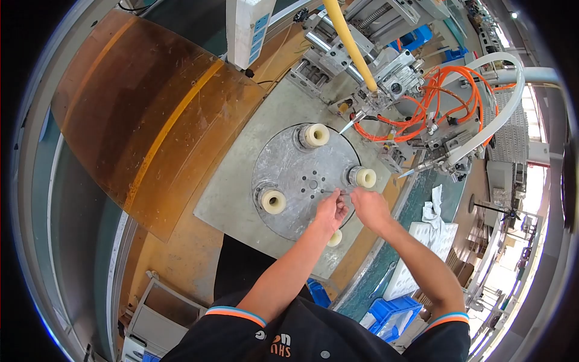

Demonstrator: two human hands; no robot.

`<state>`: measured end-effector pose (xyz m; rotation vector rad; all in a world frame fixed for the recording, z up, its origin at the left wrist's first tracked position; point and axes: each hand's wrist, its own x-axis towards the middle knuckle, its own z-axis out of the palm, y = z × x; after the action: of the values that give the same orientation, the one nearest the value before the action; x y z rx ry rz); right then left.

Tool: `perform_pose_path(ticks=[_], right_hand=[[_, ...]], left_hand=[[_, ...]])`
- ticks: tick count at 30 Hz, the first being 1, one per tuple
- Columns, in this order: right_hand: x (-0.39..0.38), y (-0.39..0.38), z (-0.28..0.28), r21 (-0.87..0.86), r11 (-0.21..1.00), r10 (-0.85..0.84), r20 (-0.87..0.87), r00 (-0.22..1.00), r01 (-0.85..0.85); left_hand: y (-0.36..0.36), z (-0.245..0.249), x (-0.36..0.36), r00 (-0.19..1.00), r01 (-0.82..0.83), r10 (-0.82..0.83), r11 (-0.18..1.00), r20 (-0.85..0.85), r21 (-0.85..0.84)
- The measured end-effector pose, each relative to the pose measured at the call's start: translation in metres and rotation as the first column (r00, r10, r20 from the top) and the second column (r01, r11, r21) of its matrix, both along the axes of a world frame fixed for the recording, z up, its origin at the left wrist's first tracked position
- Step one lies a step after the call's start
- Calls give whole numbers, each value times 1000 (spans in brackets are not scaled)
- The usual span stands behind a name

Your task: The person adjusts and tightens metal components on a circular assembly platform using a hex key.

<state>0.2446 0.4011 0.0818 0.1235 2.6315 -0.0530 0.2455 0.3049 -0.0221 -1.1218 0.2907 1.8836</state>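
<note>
Over the lower right part of a round grey metal plate (289, 169), my left hand (332, 211) and my right hand (369, 208) are close together. Both have their fingers pinched at a small thin item (342, 193), too small to make out. Cream ring-shaped fixtures stand on the plate: one at the top (315, 136), one at the left (273, 201) and one at the right (365, 177), just above my right hand. Another fixture (335, 238) is partly hidden by my left wrist.
An amber transparent sheet (151, 114) lies at the left. Machinery with a yellow tube (353, 45), orange hoses (434, 102) and pointed nozzles (353, 122) stands at the upper right. A white perforated tray (416, 265), a cloth (433, 208) and a blue bin (392, 317) lie at the right.
</note>
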Motion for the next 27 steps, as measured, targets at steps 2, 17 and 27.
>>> perform_pose_path(ticks=[2,17,27], right_hand=[[2,-1,1,-220,824,-498,157,853,522],[-10,6,29,-98,825,551,-80,830,-557],[-15,-15,48,73,884,463,-283,840,-462]], left_hand=[[5,0,3,999,-42,41,996,19,75],[-4,-8,3,990,139,-139,990,-7,-8],[-7,-7,4,992,127,-127,992,-11,17]])
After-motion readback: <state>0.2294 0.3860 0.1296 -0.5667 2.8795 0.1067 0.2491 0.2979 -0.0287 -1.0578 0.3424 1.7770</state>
